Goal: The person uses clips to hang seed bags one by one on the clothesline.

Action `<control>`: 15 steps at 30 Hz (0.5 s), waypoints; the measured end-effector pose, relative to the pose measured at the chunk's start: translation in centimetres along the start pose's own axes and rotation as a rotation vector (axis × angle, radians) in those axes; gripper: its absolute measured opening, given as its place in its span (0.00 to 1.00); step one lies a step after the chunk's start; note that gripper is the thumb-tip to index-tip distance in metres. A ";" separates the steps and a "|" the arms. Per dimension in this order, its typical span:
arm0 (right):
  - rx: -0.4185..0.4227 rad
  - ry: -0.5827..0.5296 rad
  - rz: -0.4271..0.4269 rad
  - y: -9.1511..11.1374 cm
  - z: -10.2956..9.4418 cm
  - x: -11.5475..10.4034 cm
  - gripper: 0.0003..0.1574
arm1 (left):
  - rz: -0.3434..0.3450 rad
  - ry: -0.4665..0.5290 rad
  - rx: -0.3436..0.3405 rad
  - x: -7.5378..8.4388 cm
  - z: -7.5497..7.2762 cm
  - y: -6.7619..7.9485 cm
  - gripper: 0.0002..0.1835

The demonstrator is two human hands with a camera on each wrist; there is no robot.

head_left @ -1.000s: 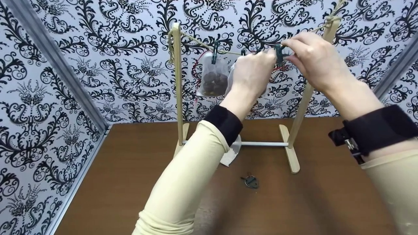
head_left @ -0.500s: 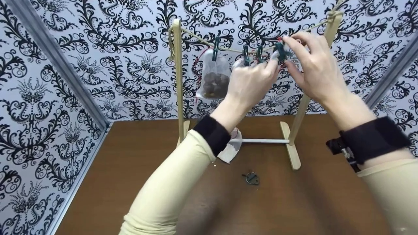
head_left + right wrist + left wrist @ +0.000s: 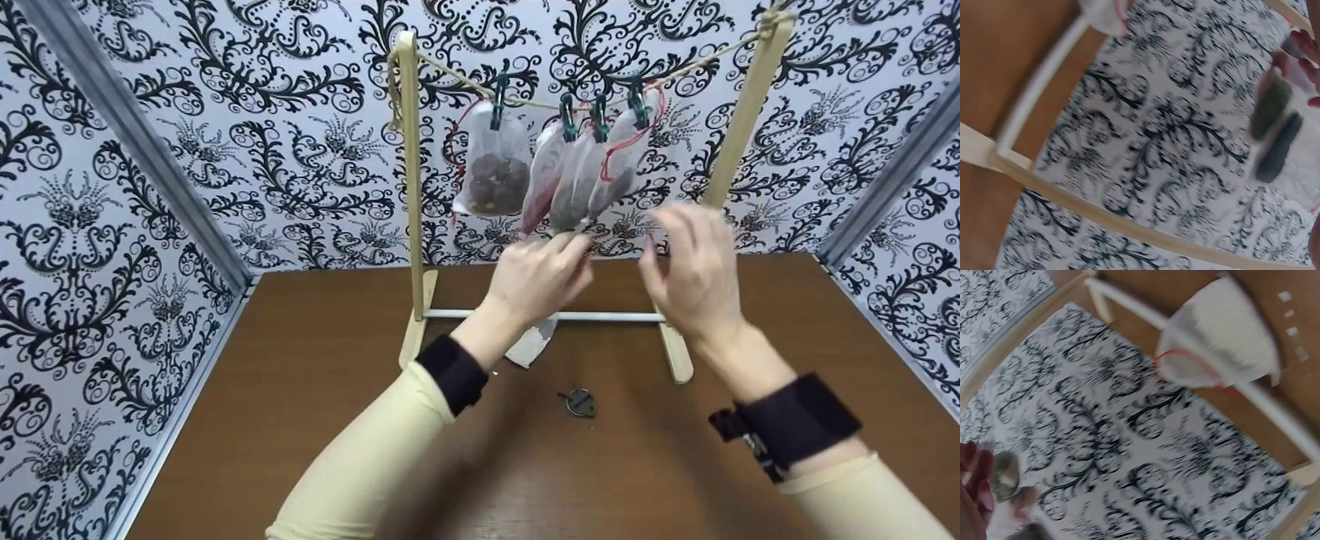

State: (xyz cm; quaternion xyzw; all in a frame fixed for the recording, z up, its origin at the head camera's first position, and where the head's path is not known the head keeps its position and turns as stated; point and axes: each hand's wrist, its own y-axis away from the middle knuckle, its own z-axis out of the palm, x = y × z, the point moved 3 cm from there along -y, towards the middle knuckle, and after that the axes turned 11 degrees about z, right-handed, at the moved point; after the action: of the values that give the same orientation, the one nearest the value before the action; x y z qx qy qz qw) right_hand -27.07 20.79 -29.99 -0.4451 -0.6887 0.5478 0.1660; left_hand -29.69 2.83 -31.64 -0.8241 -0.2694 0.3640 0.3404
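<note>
Several sheer drawstring bags hang from a rope (image 3: 709, 64), each held by a dark green clip. The leftmost bag (image 3: 493, 184) contains brown round lumps. Beside it are a bag with reddish contents (image 3: 544, 184), one with greenish contents (image 3: 572, 199) and, rightmost, a bag with grey contents (image 3: 611, 193) and a red cord, under its clip (image 3: 638, 111). My left hand (image 3: 534, 276) is just below the bags, fingers loosely bent, with nothing seen in it. Lower right of the bags, my right hand (image 3: 696, 274) has its fingers spread apart, holding nothing.
Wooden posts (image 3: 411, 180) and a white crossbar (image 3: 607, 316) form the stand. Another sheer bag with white contents (image 3: 531, 343) lies on the brown table (image 3: 315, 420) by the crossbar. Nearer lies a small dark piece with a metal ring (image 3: 580, 403). Patterned walls surround the table.
Both hands have let go of the rightmost bag and its clip at the rope and come down, the right one also opening. That bag now hangs by the clip.
</note>
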 end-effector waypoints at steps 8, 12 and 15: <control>-0.418 0.046 0.060 7.3 2.8 1.2 0.08 | -0.177 0.112 -0.374 2.2 3.1 7.0 0.10; -0.733 0.057 0.188 11.7 4.5 1.5 0.09 | -0.207 0.172 -0.530 3.8 4.0 10.5 0.15; -0.901 0.093 0.324 14.6 5.1 1.5 0.17 | -0.251 0.250 -0.734 5.0 4.4 12.6 0.20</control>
State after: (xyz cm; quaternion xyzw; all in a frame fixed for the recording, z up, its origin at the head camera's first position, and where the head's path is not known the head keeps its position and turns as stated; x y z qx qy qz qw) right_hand -25.28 18.95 -45.34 -0.5984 -0.7710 0.1932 -0.1004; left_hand -27.71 0.01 -45.46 -0.8895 -0.4364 0.0963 0.0957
